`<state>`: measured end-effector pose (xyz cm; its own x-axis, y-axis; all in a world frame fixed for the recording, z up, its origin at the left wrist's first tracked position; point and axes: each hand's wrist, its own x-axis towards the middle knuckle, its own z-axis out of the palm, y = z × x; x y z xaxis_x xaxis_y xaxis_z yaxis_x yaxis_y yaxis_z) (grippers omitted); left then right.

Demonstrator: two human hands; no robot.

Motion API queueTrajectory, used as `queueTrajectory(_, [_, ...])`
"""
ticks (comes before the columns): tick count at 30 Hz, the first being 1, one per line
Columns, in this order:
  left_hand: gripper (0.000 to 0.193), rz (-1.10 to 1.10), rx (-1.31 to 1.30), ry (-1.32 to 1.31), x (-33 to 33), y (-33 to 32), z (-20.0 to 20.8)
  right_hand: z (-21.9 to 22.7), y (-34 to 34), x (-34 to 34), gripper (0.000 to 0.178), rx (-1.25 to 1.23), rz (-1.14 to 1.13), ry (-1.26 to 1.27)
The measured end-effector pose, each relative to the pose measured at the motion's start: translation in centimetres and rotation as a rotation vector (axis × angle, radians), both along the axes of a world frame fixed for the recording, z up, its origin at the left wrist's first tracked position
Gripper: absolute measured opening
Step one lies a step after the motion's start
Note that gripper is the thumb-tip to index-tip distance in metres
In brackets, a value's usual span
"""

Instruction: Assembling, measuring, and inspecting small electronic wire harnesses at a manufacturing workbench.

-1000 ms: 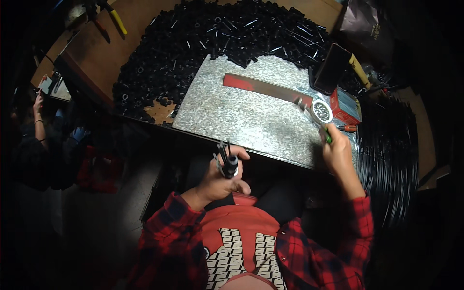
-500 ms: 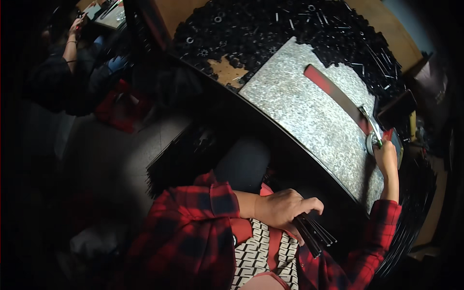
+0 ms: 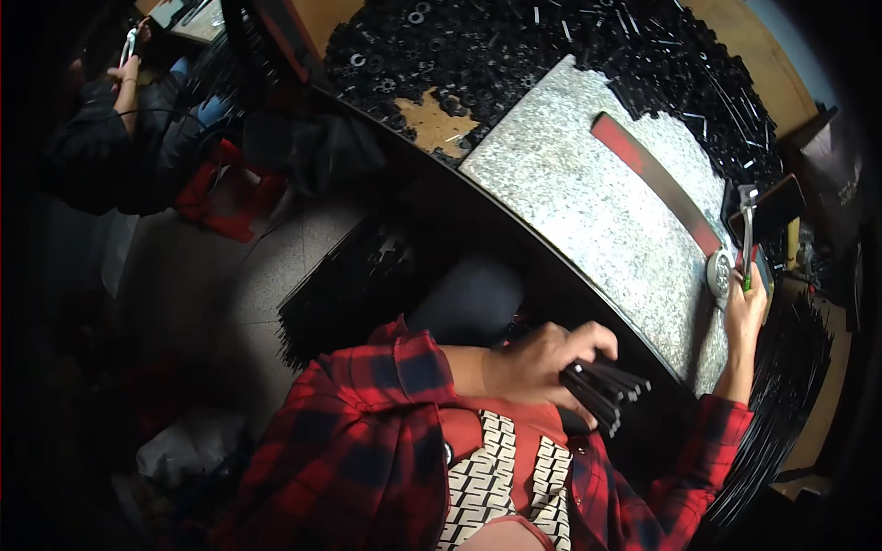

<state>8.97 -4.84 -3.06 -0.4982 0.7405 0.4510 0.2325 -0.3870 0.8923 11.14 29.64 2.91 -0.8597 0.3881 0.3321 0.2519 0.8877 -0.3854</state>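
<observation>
Slim black rods [image 3: 608, 395] jut in a bunch from the left hand [image 3: 542, 363], whose fingers curl round them; they are held over the lap, in front of the table's near edge. The right hand [image 3: 745, 308] grips a silver-headed tool [image 3: 747, 220] by its green handle, head pointing up. Just beside that hand is a round, pale-rimmed container [image 3: 721, 273]; I can't tell whether the fingers touch it. Near the container lies a flat red-and-brown bar [image 3: 657, 179] on a speckled grey slab [image 3: 570, 193]. Past the slab, small black parts [image 3: 588, 55] heap over the brown table [image 3: 434, 121]. A dark phone-like slab [image 3: 772, 208] leans nearby. Long black rods [image 3: 785, 395] crowd the right side. Farther left, a co-worker [image 3: 96, 151] holds up some pliers-like tool [image 3: 130, 41].
</observation>
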Motion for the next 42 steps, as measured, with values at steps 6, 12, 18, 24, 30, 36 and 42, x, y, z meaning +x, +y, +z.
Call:
queueTrajectory(6, [0.079,0.142,-0.025,-0.053,-1.1,0.1,-1.0,0.2,-16.1,4.2,0.008,-0.911,0.226,0.111])
queueTrajectory(12, [0.087,0.101,-0.063,-0.194,0.7,0.2,-1.0,-1.8,-20.8,6.3,0.004,-1.045,0.574,0.194])
queueTrajectory(18, [0.088,0.080,-0.055,-0.185,1.5,0.3,-0.7,-2.3,-20.6,7.5,0.006,-0.991,0.636,0.242])
queueTrajectory(24, [0.088,0.089,-0.111,-0.086,1.4,0.2,-0.5,-2.5,-20.4,7.8,0.009,-0.915,0.650,0.282])
queueTrajectory(30, [0.088,0.104,-0.057,-0.051,1.4,0.4,-1.0,-2.9,-20.6,7.9,0.012,-0.770,0.608,0.287])
queueTrajectory(36, [0.087,0.047,-0.018,-0.149,1.2,0.4,-1.0,-2.0,-20.9,7.7,0.011,-0.869,0.624,0.263])
queueTrajectory(42, [0.088,0.037,-0.021,-0.157,1.2,0.3,-1.3,-2.8,-21.1,7.7,0.011,-0.765,0.618,0.283])
